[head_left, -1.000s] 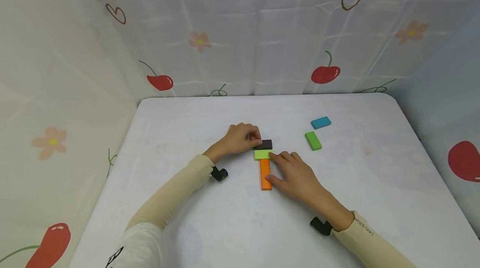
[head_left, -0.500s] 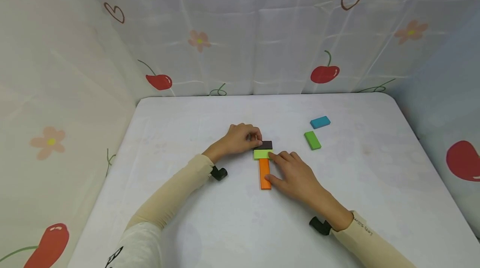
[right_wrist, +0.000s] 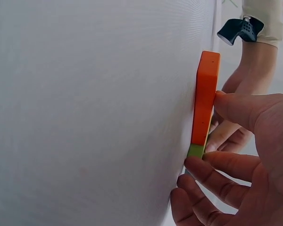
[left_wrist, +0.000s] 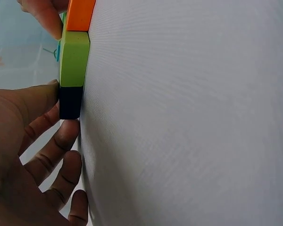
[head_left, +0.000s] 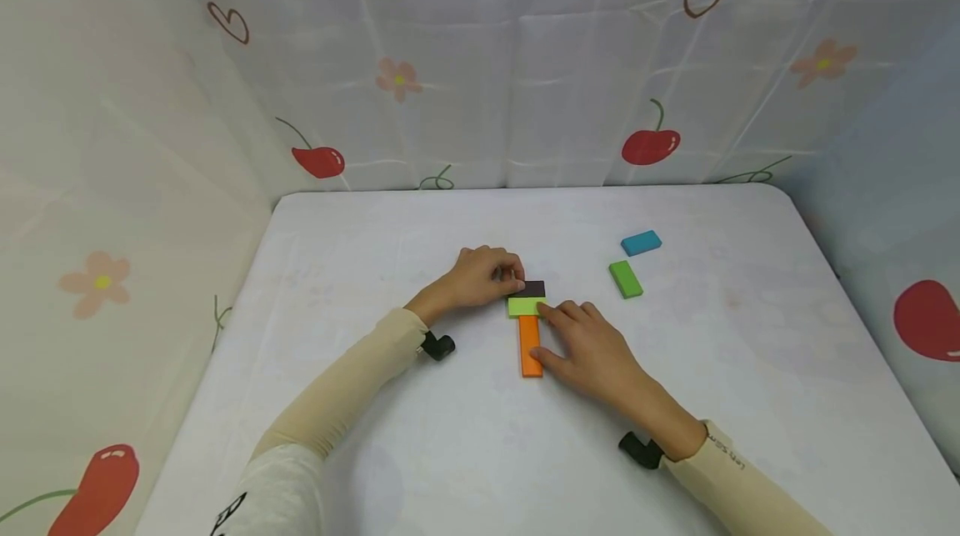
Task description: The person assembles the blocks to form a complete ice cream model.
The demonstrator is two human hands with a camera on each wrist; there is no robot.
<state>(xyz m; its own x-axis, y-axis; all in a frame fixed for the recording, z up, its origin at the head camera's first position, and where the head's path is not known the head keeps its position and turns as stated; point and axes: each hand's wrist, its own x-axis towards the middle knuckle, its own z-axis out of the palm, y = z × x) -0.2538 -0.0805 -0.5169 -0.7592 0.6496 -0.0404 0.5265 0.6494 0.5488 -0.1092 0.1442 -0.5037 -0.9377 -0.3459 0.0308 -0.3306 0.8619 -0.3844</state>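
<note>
Centre of head view: orange block (head_left: 529, 344), smooth, satin-matt, tiny dark pits on its side seen close; painted wood or plastic, cannot tell. Yellow-green block (head_left: 522, 308), same smooth, even finish, small specks. Dark block (head_left: 534, 289), flat matt. Right of centre: green block (head_left: 626, 279) and blue block (head_left: 641, 242), smooth, matt. Lower half: white table cover (head_left: 480, 453), matt cloth, fine woven grain at wrist range. Top: printed backdrop (head_left: 465, 27), thin sheeting, creased, soft sheen. Lower left: beige sleeve (head_left: 352, 386), matt cloth.
</note>
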